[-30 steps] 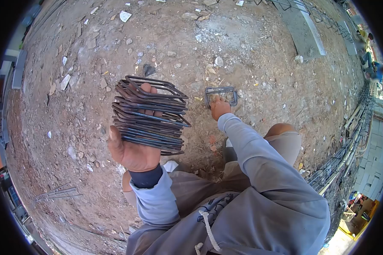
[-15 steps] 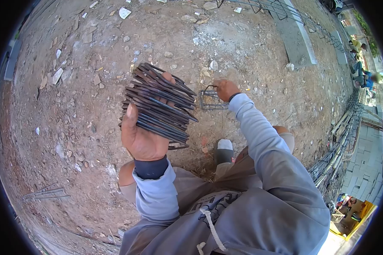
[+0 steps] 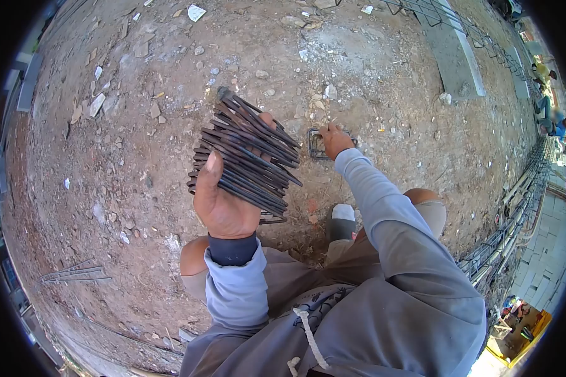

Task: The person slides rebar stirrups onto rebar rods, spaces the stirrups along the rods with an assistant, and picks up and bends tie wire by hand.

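Note:
A thick bundle of rebar stirrups (image 3: 245, 157), dark bent steel, rests in my left hand (image 3: 227, 204); the thumb presses on the near side and fingertips show through from the far side. My right hand (image 3: 336, 139) is down at the ground, its fingers curled on a rectangular stirrup (image 3: 314, 146) at a small stack there. The fingers partly cover that stack, so how many pieces lie in it is hidden. A gap of bare dirt separates the bundle from the stack.
Loose steel rods (image 3: 75, 274) lie at the lower left. A long rebar cage (image 3: 449, 22) and a grey sheet (image 3: 453, 63) are at the upper right. More rebar (image 3: 516, 213) runs along the right side. People (image 3: 550, 119) sit far right. Stones and rubble dot the dirt.
My right hand has lowered onto the stack with the stirrup, which was tilted above it before. My left hand still holds the bundle. The whole view has shifted slightly.

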Demonstrator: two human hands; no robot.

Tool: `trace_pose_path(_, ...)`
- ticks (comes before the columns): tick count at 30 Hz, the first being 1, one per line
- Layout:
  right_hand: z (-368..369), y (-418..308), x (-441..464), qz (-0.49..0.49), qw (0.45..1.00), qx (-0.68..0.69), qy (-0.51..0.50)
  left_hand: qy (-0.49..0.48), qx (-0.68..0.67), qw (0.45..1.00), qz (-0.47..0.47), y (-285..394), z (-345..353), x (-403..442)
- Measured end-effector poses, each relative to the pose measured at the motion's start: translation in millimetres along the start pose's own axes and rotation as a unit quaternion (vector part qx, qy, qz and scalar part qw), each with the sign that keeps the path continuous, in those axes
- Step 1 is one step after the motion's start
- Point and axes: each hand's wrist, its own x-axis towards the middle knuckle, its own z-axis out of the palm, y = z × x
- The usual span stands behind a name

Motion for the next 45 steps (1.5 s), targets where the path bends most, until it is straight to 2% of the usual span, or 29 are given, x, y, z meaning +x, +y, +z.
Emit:
trace_pose_path(3, 13, 5, 5, 0.064, 0.996, -0.038, -0.048, -0.001, 0.018, 1.000, 0.001, -2, -5, 1)
trace_pose_path(10, -31, -13, -6, 0.001, 0.992, -0.060, -0.112, 0.026, 0.022, 0.999, 0.006, 3, -8, 3)
trace_pose_path(15, -66, -26, -6, -0.008, 0.976, -0.064, -0.209, -0.019, 0.021, 1.000, -0.001, 7, -15, 3)
trace_pose_path(18, -105, -33, -2, -0.006, 0.980, -0.008, -0.197, -0.034, 0.007, 0.999, -0.008, 8, -15, 2)
trace_pose_path(21, -156, -49, -1, -0.022, 0.994, 0.077, -0.074, -0.022, 0.000, 1.000, -0.008, 8, -14, 1)
trace_pose_path(24, -193, -75, -16, -0.124, 0.969, 0.159, 0.142, -0.004, -0.005, 1.000, -0.001, 8, -9, 0)
trace_pose_path(29, -262, -128, -49, -0.233, 0.934, 0.192, 0.193, 0.008, -0.018, 1.000, -0.001, 5, -10, -1)
trace_pose_path(31, -266, -135, -57, -0.265, 0.921, 0.206, 0.197, 0.005, -0.001, 1.000, 0.005, 6, -12, -4)
trace_pose_path(36, -268, -136, -68, -0.330, 0.891, 0.240, 0.198, -0.013, -0.058, 0.998, 0.016, 8, -17, -8)
trace_pose_path(45, -275, -134, -73, -0.328, 0.870, 0.258, 0.263, -0.058, -0.098, 0.993, 0.000, 6, -13, -7)
